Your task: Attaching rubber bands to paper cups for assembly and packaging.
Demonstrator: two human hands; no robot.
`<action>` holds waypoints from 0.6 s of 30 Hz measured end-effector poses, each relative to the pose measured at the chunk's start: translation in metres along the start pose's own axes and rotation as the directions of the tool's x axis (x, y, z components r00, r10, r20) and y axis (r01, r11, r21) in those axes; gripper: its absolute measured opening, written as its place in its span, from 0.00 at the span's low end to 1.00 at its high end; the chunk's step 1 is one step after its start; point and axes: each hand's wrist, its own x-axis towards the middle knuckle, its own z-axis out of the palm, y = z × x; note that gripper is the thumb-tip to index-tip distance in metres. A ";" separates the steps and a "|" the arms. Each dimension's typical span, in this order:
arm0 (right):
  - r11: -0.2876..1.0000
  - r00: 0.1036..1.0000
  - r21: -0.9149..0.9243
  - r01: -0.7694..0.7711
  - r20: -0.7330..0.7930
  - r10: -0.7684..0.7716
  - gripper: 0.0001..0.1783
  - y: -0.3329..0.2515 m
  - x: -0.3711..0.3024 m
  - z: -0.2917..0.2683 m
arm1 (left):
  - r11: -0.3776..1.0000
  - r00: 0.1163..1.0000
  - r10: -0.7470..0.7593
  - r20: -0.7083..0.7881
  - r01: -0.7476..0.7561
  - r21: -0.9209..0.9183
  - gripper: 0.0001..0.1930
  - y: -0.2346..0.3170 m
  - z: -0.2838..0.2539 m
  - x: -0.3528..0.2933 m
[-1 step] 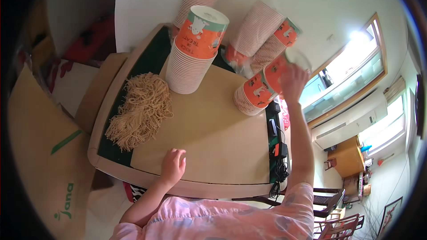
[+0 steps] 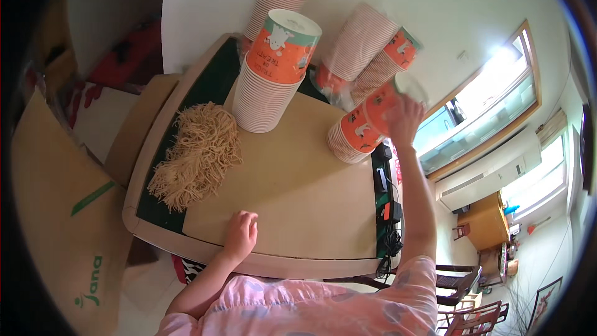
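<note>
My right hand (image 2: pixel 407 115) grips an orange and green paper cup (image 2: pixel 380 104), slightly blurred, at the right side of the table. The cup is upside down and tilted, right over a short stack of like paper cups (image 2: pixel 356 134); whether they touch I cannot tell. Low over the near table edge, my left hand (image 2: pixel 241 236) has its fingers curled in, with nothing visible in them. A tall stack of upturned paper cups (image 2: pixel 267 90) stands left of centre. Beside it lies a heap of beige strings (image 2: pixel 198 155).
Plastic-wrapped cup stacks (image 2: pixel 360 43) lean by the wall, with another stack (image 2: pixel 280 0) at the far left. Black adapters and cords (image 2: pixel 390 236) line the table's right edge. A cardboard box (image 2: pixel 68 230) is at the left, and dark chairs (image 2: pixel 457 280) stand to the right.
My right hand and the paper cup have moved slightly left and down, closer to the short stack. My left hand has barely moved.
</note>
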 end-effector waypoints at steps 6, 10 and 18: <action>0.964 0.981 0.218 -0.151 0.151 0.119 0.25 -0.048 -0.033 -0.005 | 1.000 0.999 0.018 0.028 -0.017 -0.022 0.09 0.006 -0.006 0.002; 0.600 0.884 0.699 -0.389 0.468 0.028 0.17 -0.104 -0.090 -0.057 | 1.000 1.000 -0.002 0.016 0.002 -0.029 0.08 0.004 -0.006 -0.001; 0.411 -0.285 0.722 -0.556 0.298 -0.911 0.17 -0.218 -0.270 -0.211 | 1.000 0.999 0.008 0.035 -0.008 -0.014 0.06 0.006 -0.009 0.002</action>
